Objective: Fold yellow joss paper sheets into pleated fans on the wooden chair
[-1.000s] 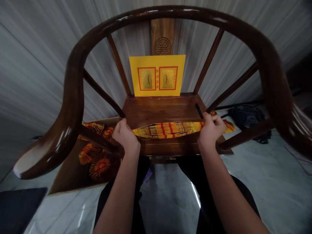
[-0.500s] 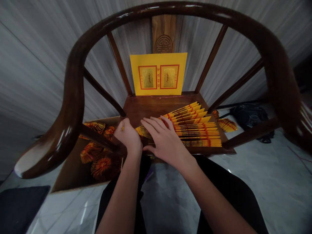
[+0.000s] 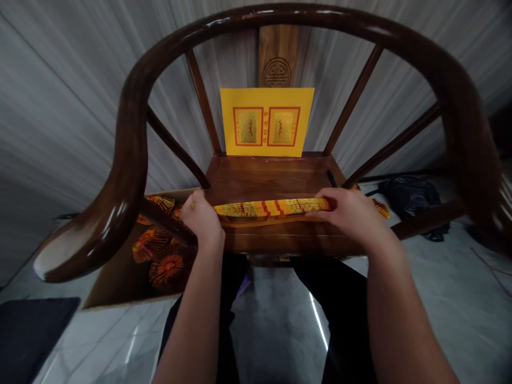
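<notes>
A pleated strip of yellow and red paper [image 3: 272,208] stretches in a narrow band just over the dark wooden chair seat [image 3: 272,173]. My left hand [image 3: 203,217] is closed around its left end, with a small yellow tip poking out of the fist. The right end is pinched between thumb and fingers of my right hand [image 3: 347,213]. Behind the strip, a flat yellow sheet [image 3: 267,97] with two red-framed gold squares leans upright at the back of the seat.
Left of the seat, a cardboard box [image 3: 116,282] holds several folded paper rosettes [image 3: 166,268]. The chair's curved armrests [image 3: 134,133] surround the work area. A dark rod [image 3: 332,178] lies on the seat. A black bag [image 3: 412,200] sits on the floor at right.
The fanned pleats have been gathered into a narrow band. My right hand has moved right from the middle of the paper and taken hold of its right end. My left hand still grips the left end.
</notes>
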`<action>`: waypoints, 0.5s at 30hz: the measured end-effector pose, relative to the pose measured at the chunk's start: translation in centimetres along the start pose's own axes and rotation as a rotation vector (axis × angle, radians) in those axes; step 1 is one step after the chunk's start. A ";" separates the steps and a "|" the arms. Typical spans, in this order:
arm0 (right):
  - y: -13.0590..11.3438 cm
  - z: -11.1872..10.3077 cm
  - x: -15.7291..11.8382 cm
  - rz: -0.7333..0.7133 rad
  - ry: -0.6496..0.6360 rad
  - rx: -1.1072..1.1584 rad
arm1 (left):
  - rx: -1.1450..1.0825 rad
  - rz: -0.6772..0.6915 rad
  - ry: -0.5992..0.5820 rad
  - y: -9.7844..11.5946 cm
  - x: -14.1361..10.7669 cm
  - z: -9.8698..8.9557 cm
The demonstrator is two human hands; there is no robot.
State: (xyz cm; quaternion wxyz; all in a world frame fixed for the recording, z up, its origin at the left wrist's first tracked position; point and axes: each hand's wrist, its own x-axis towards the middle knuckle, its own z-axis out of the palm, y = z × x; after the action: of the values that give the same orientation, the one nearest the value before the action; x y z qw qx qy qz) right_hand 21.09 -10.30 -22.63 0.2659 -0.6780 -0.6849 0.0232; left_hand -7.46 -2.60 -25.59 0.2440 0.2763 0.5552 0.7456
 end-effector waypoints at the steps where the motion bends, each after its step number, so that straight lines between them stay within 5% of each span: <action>1: 0.7 -0.3 -0.1 0.064 -0.007 0.038 | 0.006 -0.014 0.014 -0.1 0.3 0.0; 4: 2.3 0.3 -0.4 0.177 -0.012 0.324 | -0.007 -0.065 0.029 -0.5 0.7 0.1; 9: 3.0 4.4 -0.7 0.338 0.089 0.930 | -0.105 -0.143 -0.023 -1.5 0.2 0.2; 15: 2.6 5.7 -0.6 0.301 0.303 1.079 | -0.127 -0.103 -0.177 -1.1 -0.5 -0.1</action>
State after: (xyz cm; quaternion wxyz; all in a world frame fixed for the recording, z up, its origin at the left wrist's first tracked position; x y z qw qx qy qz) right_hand 21.21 -8.74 -28.73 0.6627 -0.5322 -0.4266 0.3091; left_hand -7.11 -2.77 -26.71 0.3468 0.2960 0.4965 0.7386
